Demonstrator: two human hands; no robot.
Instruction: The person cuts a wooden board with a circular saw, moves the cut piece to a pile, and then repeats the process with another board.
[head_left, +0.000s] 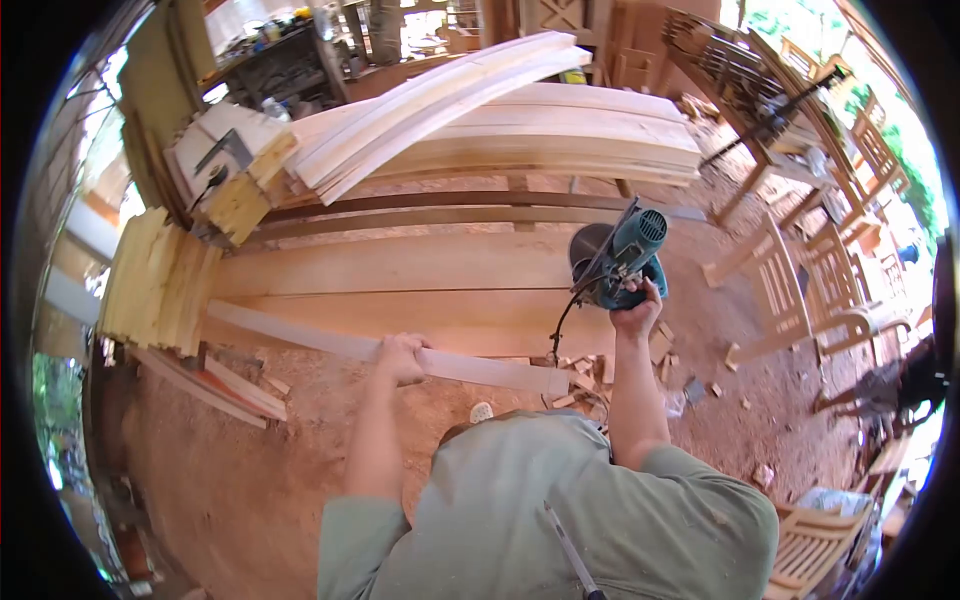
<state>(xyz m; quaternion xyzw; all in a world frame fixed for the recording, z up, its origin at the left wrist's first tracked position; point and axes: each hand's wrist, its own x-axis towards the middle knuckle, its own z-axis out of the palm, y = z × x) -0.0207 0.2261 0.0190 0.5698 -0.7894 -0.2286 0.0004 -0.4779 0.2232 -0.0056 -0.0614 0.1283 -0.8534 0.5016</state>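
Observation:
My right hand point(638, 310) is wrapped round the handle of a teal circular saw point(640, 245), held over the right end of the wide boards point(420, 265). A dark cord hangs down from the saw. My left hand point(403, 358) grips a long, pale, narrow wooden strip point(490, 372) near its middle. The strip lies along the front edge of the wide boards, its left part over them and its right end close to small wood offcuts point(600, 372).
Curved planks point(440, 105) are piled behind the boards. Stacked yellowish wood point(155, 285) stands at the left. Chair frames point(770, 285) and a wooden table with a clamp are at the right. Offcuts and sawdust lie on the reddish floor point(290, 480).

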